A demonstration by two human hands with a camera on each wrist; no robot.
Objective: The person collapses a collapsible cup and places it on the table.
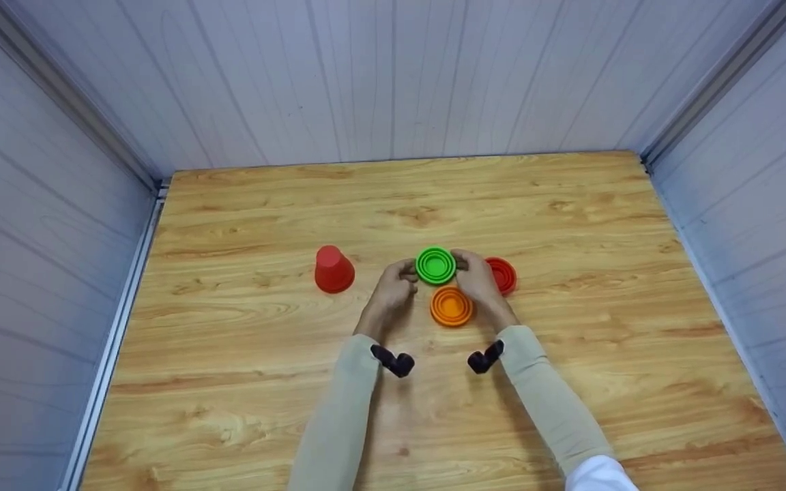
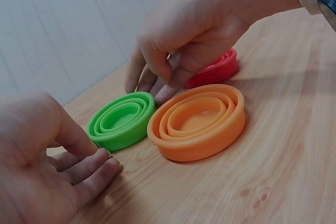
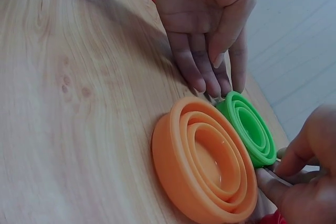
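Note:
A green collapsible cup (image 1: 435, 266), pressed flat into rings, lies on the wooden table between my two hands. My left hand (image 1: 395, 285) is at its left side, fingertips at the rim, with loosely bent fingers. On the opposite side, my right hand (image 1: 478, 278) has its fingers against the green rim. An orange collapsed cup (image 2: 197, 123) of the same kind lies just nearer to me, beside the green one. Partly hidden behind the right hand is a red collapsed cup (image 1: 502, 275). Neither hand curls around any cup.
A taller red cup (image 1: 333, 271) stands upside down to the left of my left hand. The wood-grain table (image 1: 243, 382) is bounded by a pale panel wall (image 1: 393, 82) at the back and more panels at both sides.

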